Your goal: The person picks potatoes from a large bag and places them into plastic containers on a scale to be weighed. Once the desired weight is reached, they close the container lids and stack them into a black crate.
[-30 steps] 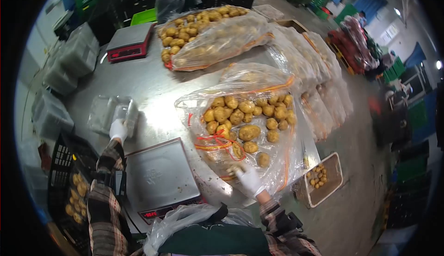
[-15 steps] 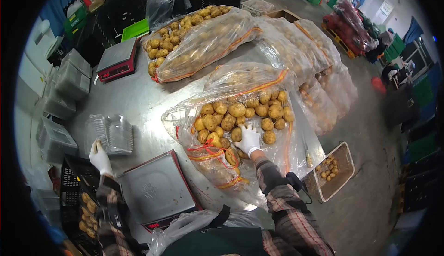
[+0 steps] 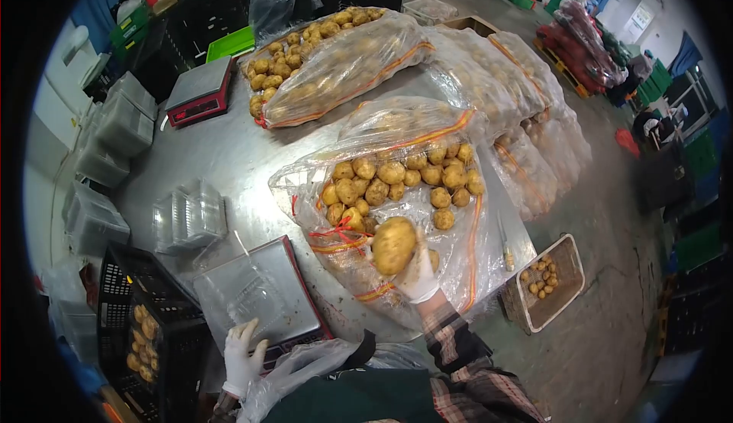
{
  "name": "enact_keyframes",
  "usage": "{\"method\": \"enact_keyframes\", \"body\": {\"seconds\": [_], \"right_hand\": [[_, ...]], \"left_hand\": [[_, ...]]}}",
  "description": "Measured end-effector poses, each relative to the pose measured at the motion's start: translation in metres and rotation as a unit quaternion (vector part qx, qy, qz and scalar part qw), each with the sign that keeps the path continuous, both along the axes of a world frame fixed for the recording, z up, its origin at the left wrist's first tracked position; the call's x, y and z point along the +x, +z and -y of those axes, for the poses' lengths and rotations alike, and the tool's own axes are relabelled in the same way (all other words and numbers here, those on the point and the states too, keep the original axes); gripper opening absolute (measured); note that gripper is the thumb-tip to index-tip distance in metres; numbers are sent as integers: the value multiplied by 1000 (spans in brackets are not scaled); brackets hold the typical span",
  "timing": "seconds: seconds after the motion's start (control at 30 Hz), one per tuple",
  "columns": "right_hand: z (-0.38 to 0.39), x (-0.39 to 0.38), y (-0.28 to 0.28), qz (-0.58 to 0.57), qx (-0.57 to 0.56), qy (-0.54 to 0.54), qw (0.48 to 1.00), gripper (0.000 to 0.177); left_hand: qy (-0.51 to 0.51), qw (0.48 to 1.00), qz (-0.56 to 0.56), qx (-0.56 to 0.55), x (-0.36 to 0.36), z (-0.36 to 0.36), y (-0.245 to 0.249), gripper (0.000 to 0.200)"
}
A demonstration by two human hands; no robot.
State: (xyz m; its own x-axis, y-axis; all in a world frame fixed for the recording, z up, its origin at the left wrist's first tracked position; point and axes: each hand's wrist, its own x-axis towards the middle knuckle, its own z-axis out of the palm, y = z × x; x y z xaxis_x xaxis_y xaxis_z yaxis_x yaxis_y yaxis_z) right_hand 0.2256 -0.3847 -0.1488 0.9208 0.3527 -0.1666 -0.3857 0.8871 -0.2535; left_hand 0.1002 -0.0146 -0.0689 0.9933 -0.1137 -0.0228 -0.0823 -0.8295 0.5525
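My right hand [image 3: 417, 272], in a white glove, grips a large potato [image 3: 394, 246] raised over the near part of an opened clear plastic sack [image 3: 458, 270]. Loose potatoes [image 3: 376, 192] lie heaped in that sack. A clear plastic container [image 3: 259, 293] rests on the near scale [image 3: 294, 301]. My left hand [image 3: 243, 358], also gloved, is at the scale's near left corner, thumb and fingers apart, fingertips right at the container's near edge. More clear containers [image 3: 189, 215] stand on the metal table beyond the scale.
A black crate [image 3: 114, 285] holding packed potatoes stands at left. Stacked containers [image 3: 122, 125] line the left edge, near a second scale [image 3: 200, 91]. Full potato sacks [image 3: 347, 68] fill the table's far side. A bin [image 3: 574, 282] with small potatoes is below right.
My right hand has lifted a large potato from the heap and drawn it nearer. My left hand has moved from the containers to the near scale, where a clear container now lies.
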Motion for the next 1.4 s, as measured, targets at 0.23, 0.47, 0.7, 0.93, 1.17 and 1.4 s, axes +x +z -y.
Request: {"method": "enact_keyframes", "body": {"seconds": [0.23,0.47,0.7,0.93,1.17,1.4], "right_hand": [[-83,-37,61,290,-536,105,786,49],[27,44,25,82,-745,-36,661,37],[137,146,-64,-85,-940,-117,309,73],[170,170,-89,-46,-872,-216,436,66],[109,67,29,48,-160,-183,969,51],[-17,-18,42,-27,-227,-11,973,46]], "left_hand": [[51,881,-60,-467,49,104,12,71],[138,714,-192,-659,56,88,25,47],[242,734,-101,-627,62,58,22,19],[201,964,75,-155,69,21,0,9],[108,979,144,97,61,33,-50,15],[50,957,-53,-281,56,102,21,67]]}}
